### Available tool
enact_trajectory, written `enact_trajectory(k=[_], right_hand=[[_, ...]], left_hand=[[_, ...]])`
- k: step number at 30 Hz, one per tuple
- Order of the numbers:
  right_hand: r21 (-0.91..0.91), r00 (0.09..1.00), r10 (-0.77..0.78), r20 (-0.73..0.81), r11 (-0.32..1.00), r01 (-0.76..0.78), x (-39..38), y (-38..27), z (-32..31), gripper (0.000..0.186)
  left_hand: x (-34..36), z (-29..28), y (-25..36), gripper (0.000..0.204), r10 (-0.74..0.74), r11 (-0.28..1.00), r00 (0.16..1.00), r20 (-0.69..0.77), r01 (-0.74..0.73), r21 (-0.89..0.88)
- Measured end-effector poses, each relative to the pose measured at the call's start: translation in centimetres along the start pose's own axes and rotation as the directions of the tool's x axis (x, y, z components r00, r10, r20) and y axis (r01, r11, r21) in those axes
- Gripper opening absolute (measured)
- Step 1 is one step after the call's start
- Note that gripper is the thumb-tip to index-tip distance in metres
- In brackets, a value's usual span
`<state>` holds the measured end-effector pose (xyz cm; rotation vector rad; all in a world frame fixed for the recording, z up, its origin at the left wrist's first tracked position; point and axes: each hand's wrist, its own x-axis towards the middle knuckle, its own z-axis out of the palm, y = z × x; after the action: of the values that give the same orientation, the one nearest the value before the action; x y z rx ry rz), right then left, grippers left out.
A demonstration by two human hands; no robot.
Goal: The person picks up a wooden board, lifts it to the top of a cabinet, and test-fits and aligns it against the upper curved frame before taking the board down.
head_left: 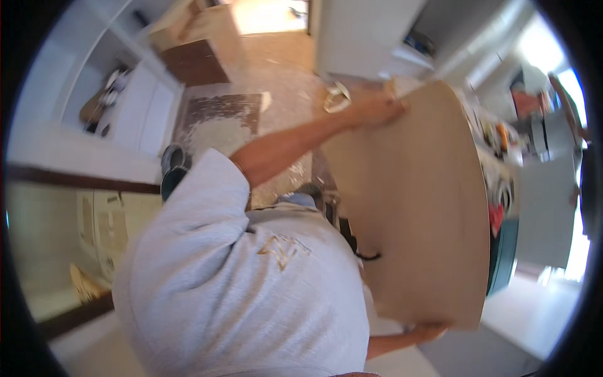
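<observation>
A large tan board (418,207), slightly bowed, is held up in front of me on the right side of the view. My left hand (379,112) grips its far left corner, arm stretched out, with the fingers partly hidden behind the edge. At the near end, my right hand (428,331) is closed on the board's lower edge, somewhat blurred. The board hides part of the worktop and the floor behind it.
A cluttered worktop (502,144) with tools and a tape roll (504,193) runs along the right, beside a dark green box (504,257). White shelving (135,113) stands left, near a wooden cabinet (195,47). A dark, paint-marked sheet (242,113) lies on the floor.
</observation>
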<state>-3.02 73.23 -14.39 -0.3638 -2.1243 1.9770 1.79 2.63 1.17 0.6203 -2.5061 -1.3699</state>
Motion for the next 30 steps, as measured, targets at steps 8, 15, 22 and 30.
enact_trajectory(k=[8,15,22,30], right_hand=[[-0.167,0.875,-0.448,0.184,0.863,0.477,3.1,-11.3,4.1,0.083],[0.320,0.817,-0.545,0.189,0.821,0.473,-4.4,-18.8,24.6,0.079],[0.313,0.884,-0.358,0.302,0.912,0.263,-9.1,-16.3,44.5,0.067],[0.460,0.712,-0.391,0.583,0.882,0.107,-18.8,-20.5,66.3,0.044]], left_hand=[[-12.9,-0.2,-3.9,0.052,-0.192,0.822,0.922,-0.337,-0.036,-0.569],[-20.3,-7.7,-17.2,0.032,-0.306,0.781,0.696,-0.650,-0.206,-0.589],[-27.4,-19.5,-24.3,0.038,-0.485,0.725,0.424,-0.765,-0.294,-0.623],[-37.4,-30.6,-32.7,0.040,-0.501,0.723,0.061,-0.863,-0.519,-0.456]])
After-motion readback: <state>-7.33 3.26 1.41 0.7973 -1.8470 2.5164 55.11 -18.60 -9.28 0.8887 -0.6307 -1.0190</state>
